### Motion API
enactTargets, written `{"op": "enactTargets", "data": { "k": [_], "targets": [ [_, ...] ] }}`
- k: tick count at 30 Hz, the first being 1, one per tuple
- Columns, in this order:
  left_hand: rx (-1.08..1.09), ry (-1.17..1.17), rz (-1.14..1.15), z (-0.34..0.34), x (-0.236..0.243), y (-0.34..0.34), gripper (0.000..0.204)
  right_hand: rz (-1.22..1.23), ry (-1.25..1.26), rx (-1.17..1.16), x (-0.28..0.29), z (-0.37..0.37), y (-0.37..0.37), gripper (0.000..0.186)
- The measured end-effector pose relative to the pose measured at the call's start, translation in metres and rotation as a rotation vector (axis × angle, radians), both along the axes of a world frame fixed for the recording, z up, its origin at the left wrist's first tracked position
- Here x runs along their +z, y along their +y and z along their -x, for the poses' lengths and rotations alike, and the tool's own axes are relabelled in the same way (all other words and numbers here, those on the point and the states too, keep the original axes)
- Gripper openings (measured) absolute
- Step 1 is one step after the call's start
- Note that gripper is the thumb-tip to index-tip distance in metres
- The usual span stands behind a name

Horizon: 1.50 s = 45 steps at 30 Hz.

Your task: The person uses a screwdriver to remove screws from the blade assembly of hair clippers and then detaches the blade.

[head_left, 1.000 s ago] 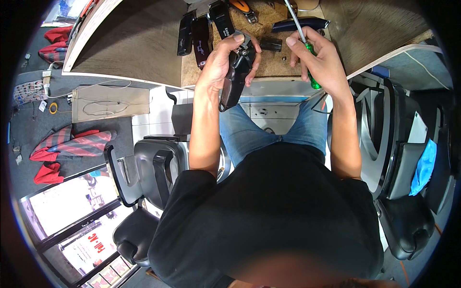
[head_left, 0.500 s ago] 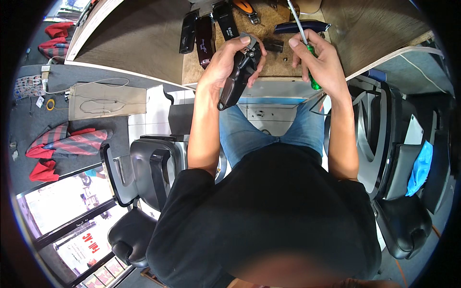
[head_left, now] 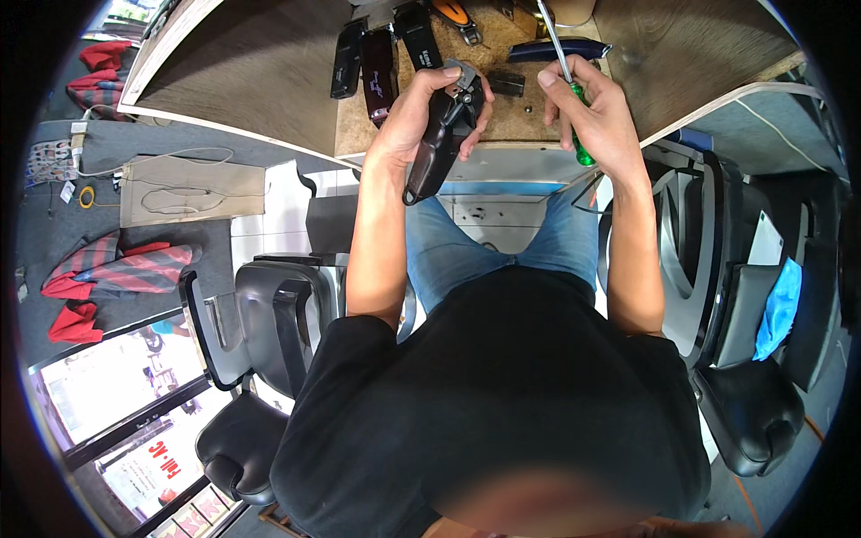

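Note:
Wrapped round a black hair clipper (head_left: 436, 143), my left hand (head_left: 408, 118) holds it tilted over the front edge of the bench. The thumb rests by the metal blade at its upper end. My right hand (head_left: 603, 112) grips a screwdriver (head_left: 578, 125) by its green handle, shaft pointing up and away from me, apart from the clipper. On the brown worktop (head_left: 538, 127) beyond lie a dark maroon clipper (head_left: 378, 76), two black clippers, one at the far left (head_left: 348, 59), an orange-and-black trimmer (head_left: 457, 18) and a dark blue trimmer (head_left: 558, 50). A small black block (head_left: 508, 84) lies between my hands.
Wooden side panels (head_left: 260, 76) close in the worktop left and right. Black padded chairs (head_left: 278, 323) stand at both sides, a blue cloth (head_left: 778, 309) on the right one. A plaid red-and-grey garment (head_left: 121, 264) and a cable (head_left: 184, 166) lie to the left.
The whole view has shifted slightly to the left. My hands keep almost the same pose, still holding the clipper and the screwdriver.

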<state>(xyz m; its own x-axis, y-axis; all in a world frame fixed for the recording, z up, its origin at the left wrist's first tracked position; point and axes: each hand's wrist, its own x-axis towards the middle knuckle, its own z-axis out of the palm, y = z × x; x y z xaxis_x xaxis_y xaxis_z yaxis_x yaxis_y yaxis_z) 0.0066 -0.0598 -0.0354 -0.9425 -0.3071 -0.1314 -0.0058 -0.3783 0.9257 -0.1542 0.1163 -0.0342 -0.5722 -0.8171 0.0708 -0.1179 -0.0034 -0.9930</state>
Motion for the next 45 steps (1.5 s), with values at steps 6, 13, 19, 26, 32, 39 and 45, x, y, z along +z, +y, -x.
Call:
{"op": "enactTargets", "data": {
  "k": [6,13,19,26,32,39,45],
  "targets": [
    [0.009,-0.005,-0.016,0.001,0.0,-0.001,0.052,-0.014,0.009,-0.009,0.001,0.001,-0.001,0.03],
    [0.004,0.058,-0.092,0.004,-0.007,-0.004,0.053,0.054,-0.038,-0.042,-0.006,0.005,-0.001,0.026],
    [-0.012,0.054,-0.087,0.003,-0.008,-0.007,0.053,0.193,-0.237,-0.189,0.006,0.0,0.008,0.023],
    [-0.045,0.1,-0.05,0.003,-0.01,-0.008,0.053,0.014,-0.035,-0.255,0.024,-0.033,0.035,0.025],
    [-0.056,0.097,-0.018,0.003,-0.014,-0.009,0.054,-0.201,0.284,-0.334,0.026,-0.038,0.041,0.031],
    [-0.026,0.048,-0.063,0.002,-0.013,-0.009,0.052,-0.296,0.49,-0.322,0.025,-0.029,0.05,0.037],
    [-0.047,0.049,-0.05,0.002,-0.013,-0.009,0.052,-0.284,0.412,-0.287,0.019,-0.041,0.07,0.052]
  ]
}}
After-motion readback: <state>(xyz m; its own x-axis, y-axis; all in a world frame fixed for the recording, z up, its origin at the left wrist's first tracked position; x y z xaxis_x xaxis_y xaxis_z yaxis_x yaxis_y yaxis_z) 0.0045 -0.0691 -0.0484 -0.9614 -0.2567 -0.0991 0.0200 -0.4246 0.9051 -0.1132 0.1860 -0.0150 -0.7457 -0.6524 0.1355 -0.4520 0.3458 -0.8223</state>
